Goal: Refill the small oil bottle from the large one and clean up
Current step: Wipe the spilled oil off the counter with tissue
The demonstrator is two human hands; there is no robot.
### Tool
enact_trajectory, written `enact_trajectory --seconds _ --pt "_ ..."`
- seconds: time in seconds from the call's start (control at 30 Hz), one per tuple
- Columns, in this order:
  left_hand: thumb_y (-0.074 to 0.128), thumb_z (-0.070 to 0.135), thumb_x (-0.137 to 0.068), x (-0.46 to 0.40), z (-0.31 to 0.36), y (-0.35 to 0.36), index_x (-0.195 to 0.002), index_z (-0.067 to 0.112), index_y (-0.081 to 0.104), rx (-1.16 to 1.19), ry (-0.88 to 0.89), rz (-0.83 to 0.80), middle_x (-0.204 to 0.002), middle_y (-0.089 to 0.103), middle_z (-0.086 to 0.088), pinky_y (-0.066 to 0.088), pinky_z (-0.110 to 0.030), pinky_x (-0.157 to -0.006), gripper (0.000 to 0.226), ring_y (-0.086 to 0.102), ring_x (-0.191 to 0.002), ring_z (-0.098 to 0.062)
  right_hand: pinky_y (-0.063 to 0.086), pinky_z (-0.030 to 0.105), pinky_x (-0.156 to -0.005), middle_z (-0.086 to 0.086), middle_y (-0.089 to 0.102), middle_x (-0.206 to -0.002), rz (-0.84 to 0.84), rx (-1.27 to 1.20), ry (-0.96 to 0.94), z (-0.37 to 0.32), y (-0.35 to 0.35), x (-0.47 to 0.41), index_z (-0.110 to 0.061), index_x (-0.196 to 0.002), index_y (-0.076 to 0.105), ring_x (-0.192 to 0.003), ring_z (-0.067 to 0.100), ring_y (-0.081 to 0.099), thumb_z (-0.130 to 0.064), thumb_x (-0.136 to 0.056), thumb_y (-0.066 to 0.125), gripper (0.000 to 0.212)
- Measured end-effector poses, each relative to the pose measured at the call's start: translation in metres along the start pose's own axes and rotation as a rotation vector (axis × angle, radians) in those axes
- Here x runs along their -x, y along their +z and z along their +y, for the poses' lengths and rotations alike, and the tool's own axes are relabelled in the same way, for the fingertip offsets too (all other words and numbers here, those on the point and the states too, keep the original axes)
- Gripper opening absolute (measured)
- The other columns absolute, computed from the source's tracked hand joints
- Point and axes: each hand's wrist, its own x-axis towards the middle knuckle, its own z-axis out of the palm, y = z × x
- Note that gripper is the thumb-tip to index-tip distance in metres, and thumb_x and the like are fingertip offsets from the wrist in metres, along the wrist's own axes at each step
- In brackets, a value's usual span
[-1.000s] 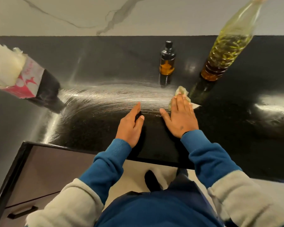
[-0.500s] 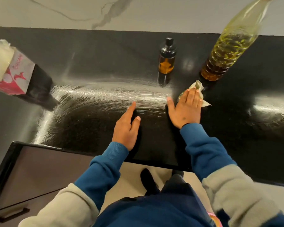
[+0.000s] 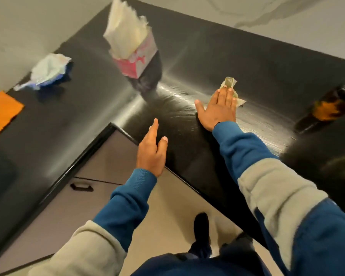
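Note:
My right hand (image 3: 220, 108) presses flat, fingers straight, on a crumpled oil-stained tissue (image 3: 230, 84) on the black counter (image 3: 237, 62). Wipe streaks shine on the counter around it. My left hand (image 3: 151, 150) is open with straight fingers at the counter's inner corner edge and holds nothing. The small oil bottle (image 3: 329, 108), dark with amber oil, shows blurred at the right edge, well right of my right hand. The large oil bottle is out of view.
A red and white tissue box (image 3: 136, 58) with tissues sticking up stands left of and behind my right hand. Further left lie a crumpled white and blue wrapper (image 3: 48, 70) and an orange cloth (image 3: 2, 112). A drawer with a handle (image 3: 81, 187) sits below the counter.
The view has swung left. My right hand slid the tissue left across the counter, away from the bottles and toward the tissue box. The large bottle left the view.

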Motion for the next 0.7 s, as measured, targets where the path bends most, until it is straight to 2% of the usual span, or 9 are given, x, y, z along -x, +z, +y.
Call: enact_trajectory --seconds 0.13,0.23,0.27,0.33,0.43,0.53,0.57,0.63,0.7 --pt "0.05 0.019 -0.105 -0.002 -0.017 -0.026 -0.161 0.017 0.024 -0.013 -0.065 0.068 -0.164 0.033 -0.005 0.032 -0.041 -0.123 0.061 0.039 -0.148 -0.022 -0.006 0.048 -0.123 0.017 -0.007 -0.166 -0.071 0.023 -0.178 -0.061 0.014 -0.021 -0.001 -0.157 0.003 -0.152 0.032 -0.012 -0.066 -0.097 0.016 0.09" --pt "0.05 0.017 -0.106 -0.004 -0.019 -0.036 -0.16 0.013 0.026 0.032 -0.096 0.129 -0.157 0.037 0.004 0.031 -0.011 -0.11 0.059 0.05 -0.121 0.018 -0.004 0.048 -0.124 0.016 -0.006 -0.166 -0.129 0.046 -0.336 -0.103 0.027 -0.025 -0.003 -0.158 0.007 -0.153 0.032 -0.011 -0.062 -0.099 0.019 0.084" --pt "0.049 0.017 -0.106 -0.005 -0.018 -0.038 -0.16 0.012 0.027 0.059 -0.1 0.153 -0.156 0.038 0.006 0.029 -0.009 -0.108 0.059 0.048 -0.121 0.021 -0.003 0.048 -0.124 0.016 -0.005 -0.166 -0.149 0.057 -0.389 -0.115 0.032 -0.022 -0.003 -0.158 0.008 -0.153 0.031 -0.01 -0.061 -0.1 0.019 0.082" --pt "0.048 0.025 -0.102 -0.008 -0.014 -0.04 -0.16 0.012 0.027 0.12 -0.096 0.195 -0.161 0.037 0.002 0.026 -0.016 -0.116 0.062 0.038 -0.14 0.005 0.0 0.049 -0.123 0.015 0.001 -0.166 -0.177 0.089 -0.513 -0.135 0.041 -0.013 -0.004 -0.158 0.013 -0.153 0.031 -0.006 -0.057 -0.101 0.02 0.077" --pt "0.044 0.034 -0.095 -0.015 -0.006 -0.04 -0.159 0.015 0.03 0.211 -0.082 0.232 -0.148 0.047 0.018 0.032 -0.015 -0.113 0.068 0.041 -0.131 0.014 0.008 0.051 -0.122 0.016 0.009 -0.165 -0.225 0.198 -0.79 -0.15 0.057 0.005 -0.007 -0.157 0.019 -0.153 0.034 0.0 -0.049 -0.102 0.022 0.069" --pt "0.042 0.034 -0.097 -0.02 -0.002 -0.036 -0.158 0.02 0.033 0.251 -0.081 0.245 -0.155 0.041 0.013 0.032 -0.018 -0.115 0.064 0.04 -0.136 0.01 0.013 0.05 -0.123 0.011 0.01 -0.165 -0.298 0.257 -1.008 -0.143 0.063 0.022 -0.014 -0.158 0.016 -0.153 0.031 0.005 -0.042 -0.099 0.036 0.068" --pt "0.042 0.033 -0.099 -0.022 -0.002 -0.035 -0.158 0.021 0.033 0.262 -0.086 0.251 -0.152 0.042 0.016 0.032 -0.013 -0.111 0.061 0.041 -0.13 0.017 0.013 0.05 -0.123 0.01 0.009 -0.166 -0.305 0.277 -1.05 -0.136 0.062 0.028 -0.015 -0.159 0.014 -0.153 0.03 0.005 -0.043 -0.099 0.034 0.069" --pt "0.042 0.028 -0.103 -0.024 0.004 -0.028 -0.158 0.02 0.034 0.286 -0.095 0.252 -0.143 0.044 0.023 0.032 -0.004 -0.102 0.056 0.042 -0.117 0.028 0.01 0.047 -0.123 0.011 0.007 -0.167 -0.308 0.303 -1.058 -0.113 0.053 0.041 -0.012 -0.159 0.013 -0.154 0.028 0.004 -0.053 -0.096 0.014 0.075" --pt "0.043 0.03 -0.101 -0.023 0.012 -0.019 -0.157 0.018 0.035 0.293 -0.101 0.232 -0.152 0.043 0.014 0.032 -0.01 -0.111 0.058 0.042 -0.13 0.016 0.007 0.045 -0.124 0.012 0.009 -0.166 -0.262 0.277 -0.981 -0.086 0.041 0.05 -0.011 -0.159 0.015 -0.153 0.028 0.007 -0.062 -0.088 -0.002 0.089"
